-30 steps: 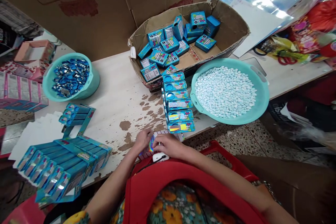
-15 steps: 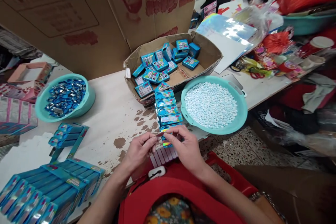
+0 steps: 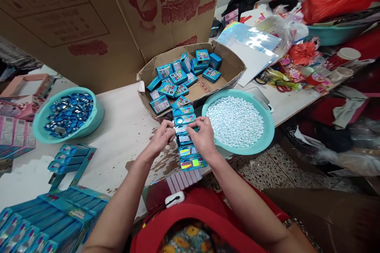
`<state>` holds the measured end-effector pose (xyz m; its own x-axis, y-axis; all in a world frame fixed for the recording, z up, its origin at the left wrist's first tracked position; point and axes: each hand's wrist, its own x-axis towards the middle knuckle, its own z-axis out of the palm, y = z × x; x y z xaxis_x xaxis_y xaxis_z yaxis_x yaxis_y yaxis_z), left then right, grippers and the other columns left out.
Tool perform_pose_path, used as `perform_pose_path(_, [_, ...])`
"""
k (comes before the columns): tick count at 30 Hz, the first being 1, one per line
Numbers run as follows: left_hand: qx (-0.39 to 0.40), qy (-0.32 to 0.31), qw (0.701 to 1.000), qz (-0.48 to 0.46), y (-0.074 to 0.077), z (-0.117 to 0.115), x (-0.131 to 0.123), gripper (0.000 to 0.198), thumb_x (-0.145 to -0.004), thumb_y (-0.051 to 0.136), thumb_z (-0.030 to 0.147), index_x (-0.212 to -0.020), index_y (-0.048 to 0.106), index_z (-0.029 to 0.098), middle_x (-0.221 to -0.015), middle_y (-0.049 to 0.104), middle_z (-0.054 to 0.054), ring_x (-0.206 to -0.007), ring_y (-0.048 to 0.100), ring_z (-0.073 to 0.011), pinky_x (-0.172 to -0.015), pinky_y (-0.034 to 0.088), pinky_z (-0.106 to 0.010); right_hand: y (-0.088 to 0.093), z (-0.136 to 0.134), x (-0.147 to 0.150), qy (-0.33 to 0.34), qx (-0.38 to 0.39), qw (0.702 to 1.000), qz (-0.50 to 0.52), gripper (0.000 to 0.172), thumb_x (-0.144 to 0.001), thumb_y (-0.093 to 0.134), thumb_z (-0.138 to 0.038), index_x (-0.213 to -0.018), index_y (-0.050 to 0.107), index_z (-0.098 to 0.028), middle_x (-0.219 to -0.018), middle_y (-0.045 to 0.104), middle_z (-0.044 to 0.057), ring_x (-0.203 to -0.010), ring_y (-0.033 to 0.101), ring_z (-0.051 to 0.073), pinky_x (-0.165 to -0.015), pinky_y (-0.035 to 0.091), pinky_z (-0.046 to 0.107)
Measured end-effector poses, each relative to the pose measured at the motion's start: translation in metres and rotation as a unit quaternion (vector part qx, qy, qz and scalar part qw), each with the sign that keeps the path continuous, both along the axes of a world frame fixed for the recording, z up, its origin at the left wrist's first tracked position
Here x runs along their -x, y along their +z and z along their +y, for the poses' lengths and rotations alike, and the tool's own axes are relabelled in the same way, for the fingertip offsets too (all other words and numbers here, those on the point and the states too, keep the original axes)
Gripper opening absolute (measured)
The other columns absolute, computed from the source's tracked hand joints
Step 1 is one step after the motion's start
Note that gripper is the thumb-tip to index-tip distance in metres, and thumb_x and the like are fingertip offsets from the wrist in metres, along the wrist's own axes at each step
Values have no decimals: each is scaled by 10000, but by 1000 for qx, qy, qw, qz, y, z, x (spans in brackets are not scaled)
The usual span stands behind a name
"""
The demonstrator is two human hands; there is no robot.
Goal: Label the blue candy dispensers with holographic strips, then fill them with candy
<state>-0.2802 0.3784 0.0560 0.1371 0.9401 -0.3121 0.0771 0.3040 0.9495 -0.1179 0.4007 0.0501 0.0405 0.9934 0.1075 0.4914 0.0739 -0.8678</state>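
A row of small blue candy boxes (image 3: 190, 151) lies on the white table (image 3: 124, 134), running from the cardboard box toward me. My left hand (image 3: 162, 136) and my right hand (image 3: 202, 136) meet over the middle of that row, fingers pinched on a small shiny sticker (image 3: 182, 128) pressed against one box. A strip of pale sticker backing (image 3: 184, 180) lies at the table's near edge.
A torn cardboard box (image 3: 231, 67) of blue packs sits behind. A teal basin (image 3: 264, 126) of white candies is at the right, a teal bowl (image 3: 95, 116) of blue caps at the left. Blue display trays (image 3: 53, 215) fill the near left. Clutter covers the far right.
Both hands rose from the sticker strip at the table's edge and moved forward onto the row of boxes, carrying a sticker. The camera tilted up.
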Motion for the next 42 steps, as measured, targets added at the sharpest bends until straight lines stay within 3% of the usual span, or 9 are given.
perform_pose_path(8, [30,107,987,118,-35,-22,-5,322,-828,479,401,-1049,458,168,-805,610,-37,-698,572,-146,-579,444,-249,-13,-2,-20,25,118,985,122,494,-767,575,-430,-1173,435,-186,-1196,484,116,-982,538,214,-808,486,371])
perform_pose_path(11, [-5,166,982,95,-27,-35,-16,518,-859,435,485,-1291,384,203,-1317,464,-115,-1178,464,-232,-889,440,-344,-13,-16,-25,94,135,982,93,691,-855,449,-512,-1397,171,-184,-1447,236,158,-1284,334,257,-1000,366,453])
perform_pose_path(16, [8,129,991,-24,-19,-42,-49,631,-869,418,501,-1408,246,224,-1359,450,-80,-1233,432,-243,-1001,389,-399,-16,-25,-18,209,75,975,-23,721,-914,327,-494,-1447,-22,-156,-1508,87,139,-1392,57,251,-1109,144,513])
perform_pose_path(22, [25,99,993,-61,-19,-42,-42,657,-868,417,516,-1432,165,291,-1448,337,-33,-1273,393,-213,-1011,379,-375,-12,-23,-23,176,21,983,-48,720,-912,377,-392,-1449,-47,-168,-1502,107,136,-1375,135,287,-1093,200,540])
perform_pose_path(26, [81,47,990,105,-36,-81,10,597,-820,451,560,-1297,458,200,-1344,475,-97,-1211,449,-255,-995,362,-385,17,-58,-25,82,-89,992,-45,693,-872,500,-300,-1444,115,-226,-1443,264,128,-1321,264,311,-1054,281,560])
perform_pose_path(29, [141,-76,953,256,-56,-131,45,477,-700,621,496,-1073,617,198,-1109,636,-83,-1026,555,-260,-897,410,-347,28,-92,-15,280,-119,952,30,487,-879,487,-203,-1344,366,-282,-1180,555,78,-1068,539,218,-913,467,403])
perform_pose_path(33, [144,-120,918,349,-78,-178,52,240,-816,482,386,-881,637,214,-833,673,-30,-785,586,-197,-708,406,-268,-9,-117,12,530,46,846,50,293,-880,489,-158,-1156,561,-225,-987,631,43,-914,594,156,-802,497,269])
perform_pose_path(38, [93,-133,885,437,-88,-183,42,384,-905,293,389,-792,607,197,-799,643,-63,-769,564,-202,-691,358,-277,-79,-128,28,492,144,856,-65,343,-817,549,-80,-1146,551,-173,-1043,576,77,-957,567,174,-850,472,287])
perform_pose_path(42, [91,-153,895,410,-88,-180,47,383,-900,268,368,-737,561,182,-776,608,-60,-763,532,-194,-714,356,-283,-95,-130,31,503,124,849,-110,419,-813,591,-135,-1219,502,-190,-1092,512,79,-964,551,170,-846,466,271])
